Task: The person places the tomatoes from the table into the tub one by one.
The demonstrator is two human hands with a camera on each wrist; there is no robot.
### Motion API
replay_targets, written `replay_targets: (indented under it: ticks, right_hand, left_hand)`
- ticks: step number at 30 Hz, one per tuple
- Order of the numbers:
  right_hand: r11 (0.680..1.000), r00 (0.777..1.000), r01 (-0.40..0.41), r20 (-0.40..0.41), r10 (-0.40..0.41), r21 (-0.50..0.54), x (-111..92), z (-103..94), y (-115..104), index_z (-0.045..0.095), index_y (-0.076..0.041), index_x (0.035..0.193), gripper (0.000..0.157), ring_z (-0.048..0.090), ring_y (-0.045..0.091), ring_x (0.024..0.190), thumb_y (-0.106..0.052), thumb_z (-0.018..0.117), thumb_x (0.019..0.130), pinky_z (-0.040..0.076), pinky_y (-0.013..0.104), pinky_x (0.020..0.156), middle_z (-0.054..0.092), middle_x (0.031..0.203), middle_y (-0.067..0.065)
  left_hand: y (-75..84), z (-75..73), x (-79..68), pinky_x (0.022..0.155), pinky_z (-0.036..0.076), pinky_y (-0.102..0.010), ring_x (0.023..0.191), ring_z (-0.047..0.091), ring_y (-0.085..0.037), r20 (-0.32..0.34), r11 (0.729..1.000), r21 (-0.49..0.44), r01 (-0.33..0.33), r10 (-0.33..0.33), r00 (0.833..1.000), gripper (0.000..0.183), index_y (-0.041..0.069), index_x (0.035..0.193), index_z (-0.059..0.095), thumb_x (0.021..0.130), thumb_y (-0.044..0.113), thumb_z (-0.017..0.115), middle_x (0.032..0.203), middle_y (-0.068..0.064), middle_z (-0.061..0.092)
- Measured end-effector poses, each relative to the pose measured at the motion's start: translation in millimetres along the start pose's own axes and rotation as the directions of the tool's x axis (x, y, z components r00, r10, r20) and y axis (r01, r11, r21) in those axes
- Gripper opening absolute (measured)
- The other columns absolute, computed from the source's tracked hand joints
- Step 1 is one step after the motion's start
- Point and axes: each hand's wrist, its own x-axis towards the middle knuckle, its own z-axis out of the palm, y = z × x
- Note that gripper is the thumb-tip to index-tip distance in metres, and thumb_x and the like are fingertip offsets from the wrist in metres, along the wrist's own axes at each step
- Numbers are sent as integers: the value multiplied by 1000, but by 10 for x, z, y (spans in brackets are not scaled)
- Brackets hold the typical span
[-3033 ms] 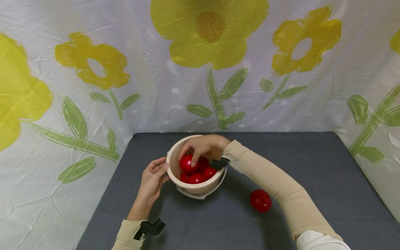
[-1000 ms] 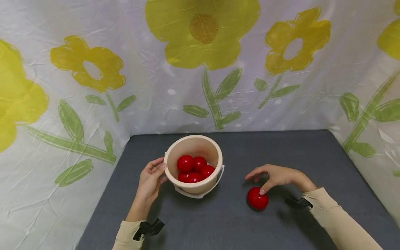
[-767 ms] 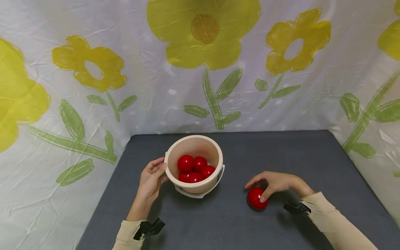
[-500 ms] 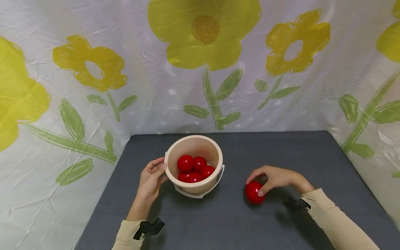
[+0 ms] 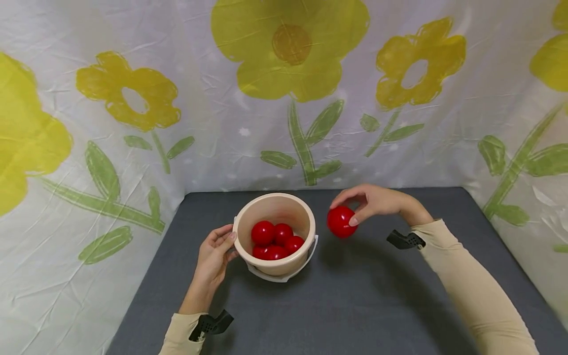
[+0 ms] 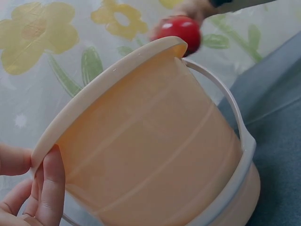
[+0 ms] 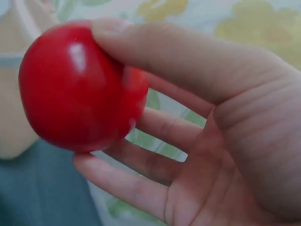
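Note:
In the head view my left hand (image 5: 214,256) pinches the rim of a cream bucket (image 5: 284,266) at its left side, thumb and fingers on either side of the lip in the left wrist view. Inside the bucket lie several glossy red round fruits (image 5: 263,232), apple-like; their exact kind is hard to tell. Just right of the bucket, my right hand (image 5: 377,201) holds another red round fruit (image 5: 341,222) above the table. In the right wrist view the thumb lies over this fruit (image 7: 75,94), with a fingertip touching it from below.
A dark grey cloth covers the table (image 5: 355,305). A white curtain with yellow flowers (image 5: 290,44) hangs behind and at the sides. The bucket's white handle (image 5: 313,256) hangs down along its right and front side.
My right hand came out of the bucket, went to the red fruit on the table, took it and lifted it up and left toward the bucket. My left hand stays on the rim.

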Motion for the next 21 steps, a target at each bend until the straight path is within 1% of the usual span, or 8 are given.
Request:
replay_targets:
  ticks: [5,11,14,17,21]
  right_hand:
    - [999,996,52,68,-52,2,414,-62,-238,57,-2,133,50,58,25,118,-8,73,87,59,43,89,60,134,16]
    - [992,981,124,149,-120,-17,908,-74,-434,57,0,132,49,60,27,117,-8,73,86,56,45,93,62,131,12]
    - [992,979,118,170,-110,-38,1110,-59,-499,59,-4,132,49,59,28,119,-9,73,86,54,44,97,62,132,10]
    - [995,975,92,206,-80,-49,1307,-7,-525,59,-6,133,49,58,28,121,-9,73,86,54,42,99,61,134,10]
    - [995,960,68,277,-45,-73,1544,82,-519,58,-4,134,51,58,27,120,-9,73,85,55,40,97,60,135,10]
  left_hand:
    - [4,-3,-3,62,56,-22,75,65,-6,-1,1000,-10,1,-1,1000,26,7,121,52,97,2,59,87,8,67]
    - [-2,-2,7,62,57,-23,75,65,-6,3,1000,-8,4,-4,1000,27,7,122,52,97,2,59,87,8,67]
    - [-8,-6,12,63,57,-24,76,65,-8,6,1000,-6,7,-7,1000,27,7,122,52,97,2,59,88,7,67]
    - [-2,-8,9,63,56,-24,77,65,-7,11,1000,0,7,-7,1000,28,7,123,52,97,3,60,88,8,68]
    - [4,-1,10,63,56,-23,77,65,-7,16,1000,3,1,-1,1000,29,6,124,51,97,3,60,89,8,68]
